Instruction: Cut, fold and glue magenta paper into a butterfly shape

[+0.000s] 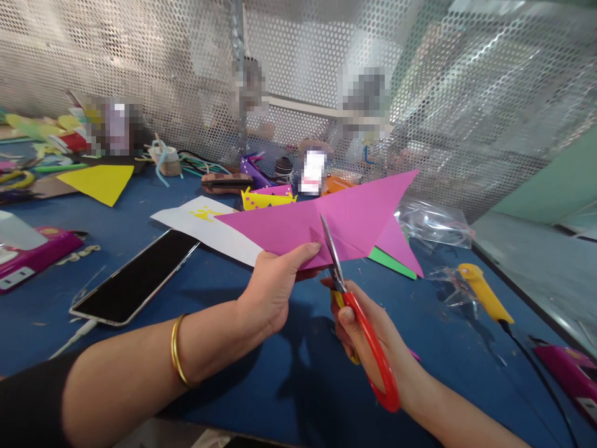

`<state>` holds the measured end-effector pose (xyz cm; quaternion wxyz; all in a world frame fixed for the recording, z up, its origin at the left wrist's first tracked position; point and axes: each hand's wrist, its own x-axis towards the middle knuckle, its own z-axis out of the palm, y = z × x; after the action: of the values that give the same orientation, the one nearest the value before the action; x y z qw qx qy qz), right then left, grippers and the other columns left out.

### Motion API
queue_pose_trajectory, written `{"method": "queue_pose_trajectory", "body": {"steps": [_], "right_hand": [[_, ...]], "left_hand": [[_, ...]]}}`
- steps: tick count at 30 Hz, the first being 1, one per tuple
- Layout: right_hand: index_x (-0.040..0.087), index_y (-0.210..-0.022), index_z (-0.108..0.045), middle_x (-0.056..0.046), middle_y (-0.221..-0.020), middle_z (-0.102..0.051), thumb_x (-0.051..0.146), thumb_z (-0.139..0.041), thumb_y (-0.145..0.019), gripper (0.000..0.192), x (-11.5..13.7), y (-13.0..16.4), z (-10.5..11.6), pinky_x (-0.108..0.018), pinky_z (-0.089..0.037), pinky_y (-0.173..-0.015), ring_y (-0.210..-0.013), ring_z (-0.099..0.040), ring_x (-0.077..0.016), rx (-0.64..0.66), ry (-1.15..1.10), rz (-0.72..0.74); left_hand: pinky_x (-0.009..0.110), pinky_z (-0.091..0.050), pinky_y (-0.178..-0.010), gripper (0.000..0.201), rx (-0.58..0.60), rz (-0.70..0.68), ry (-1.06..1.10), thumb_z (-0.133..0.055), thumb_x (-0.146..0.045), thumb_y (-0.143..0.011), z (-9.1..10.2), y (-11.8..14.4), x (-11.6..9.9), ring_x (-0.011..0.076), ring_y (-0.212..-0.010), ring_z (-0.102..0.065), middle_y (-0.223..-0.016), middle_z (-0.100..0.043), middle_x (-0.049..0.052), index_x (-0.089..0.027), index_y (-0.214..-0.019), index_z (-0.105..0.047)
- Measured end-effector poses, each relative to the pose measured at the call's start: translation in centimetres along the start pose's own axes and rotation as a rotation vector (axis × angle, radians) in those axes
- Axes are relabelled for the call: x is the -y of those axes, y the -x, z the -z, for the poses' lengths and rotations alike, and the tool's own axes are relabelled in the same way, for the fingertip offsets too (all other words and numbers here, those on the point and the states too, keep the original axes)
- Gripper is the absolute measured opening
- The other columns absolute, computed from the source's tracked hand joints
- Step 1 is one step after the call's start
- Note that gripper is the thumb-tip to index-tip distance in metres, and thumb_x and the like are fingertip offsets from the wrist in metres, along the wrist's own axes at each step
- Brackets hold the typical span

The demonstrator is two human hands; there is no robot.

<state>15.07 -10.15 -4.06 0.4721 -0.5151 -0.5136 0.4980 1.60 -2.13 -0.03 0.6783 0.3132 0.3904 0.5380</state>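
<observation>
A creased sheet of pink paper (359,214) is pinched between the thumb and fingers of my left hand (277,283), held up above the blue table. My right hand (368,330) grips scissors (379,367) with red and yellow handles. Their blades lie across the lower middle of the pink paper, right beside my left thumb, pointing away from me. How far the lower blade sits under the paper is hidden. Behind the pink sheet, on the table, are a white sheet with yellow marks (209,227) and a bit of green paper (394,262).
A phone (140,277) with a cable lies at left, near a purple tool (40,258). Yellow paper (100,183) is beyond it. A yellow-handled corded tool (485,292) and clear plastic wrap (433,221) lie at right. A perforated metal screen (298,68) stands behind the table.
</observation>
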Motion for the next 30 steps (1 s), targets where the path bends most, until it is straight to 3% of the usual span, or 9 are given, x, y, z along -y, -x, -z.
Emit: {"method": "queue_pose_trajectory", "body": {"steps": [3, 7, 13, 23, 30], "right_hand": [[0.026, -0.102, -0.054, 0.007, -0.072, -0.032, 0.079, -0.054, -0.085, 0.055, 0.4, 0.1, 0.1, -0.022, -0.030, -0.039, -0.050, -0.027, -0.0077, 0.007, 0.026, 0.018], [0.024, -0.097, -0.051, 0.004, -0.080, -0.041, 0.073, -0.047, -0.092, 0.049, 0.8, 0.3, 0.6, -0.024, -0.039, -0.049, -0.056, -0.037, -0.0087, 0.097, 0.107, 0.058], [0.025, -0.096, -0.047, 0.002, -0.087, -0.048, 0.076, -0.046, -0.091, 0.052, 1.6, 0.6, 1.0, -0.027, -0.039, -0.053, -0.060, -0.040, -0.0099, 0.162, 0.034, 0.050], [0.025, -0.089, -0.044, 0.001, -0.088, -0.048, 0.074, -0.045, -0.092, 0.050, 1.8, 0.8, 1.0, -0.029, -0.041, -0.057, -0.063, -0.041, -0.0110, 0.171, 0.054, 0.053], [0.024, -0.091, -0.046, 0.002, -0.085, -0.047, 0.076, -0.044, -0.092, 0.052, 1.7, 0.6, 1.0, -0.029, -0.042, -0.057, -0.061, -0.041, -0.0102, 0.158, 0.068, 0.044]], "left_hand": [[0.038, -0.059, -0.080, 0.031, 0.007, 0.000, 0.002, -0.088, -0.030, -0.059, 0.0, 0.0, 0.0, 0.0196, -0.078, -0.069, -0.087, -0.075, 0.007, -0.013, -0.078, -0.072], [0.037, -0.058, -0.080, 0.032, 0.015, -0.020, 0.008, -0.088, -0.029, -0.059, 0.0, 0.0, -0.1, 0.0200, -0.080, -0.069, -0.091, -0.076, 0.006, -0.014, -0.084, -0.072], [0.033, -0.057, -0.075, 0.030, 0.020, -0.032, 0.015, -0.086, -0.026, -0.060, -0.1, 0.2, -0.2, 0.0163, -0.072, -0.067, -0.080, -0.074, 0.002, -0.015, -0.084, -0.074], [0.037, -0.057, -0.080, 0.033, 0.027, -0.048, -0.001, -0.085, -0.027, -0.063, 0.0, 0.2, 0.0, 0.0179, -0.077, -0.067, -0.085, -0.074, 0.003, -0.015, -0.091, -0.073], [0.035, -0.058, -0.076, 0.029, 0.045, -0.046, 0.005, -0.086, -0.028, -0.063, -0.1, 0.5, 0.1, 0.0172, -0.075, -0.067, -0.084, -0.074, 0.004, -0.014, -0.085, -0.072]]}}
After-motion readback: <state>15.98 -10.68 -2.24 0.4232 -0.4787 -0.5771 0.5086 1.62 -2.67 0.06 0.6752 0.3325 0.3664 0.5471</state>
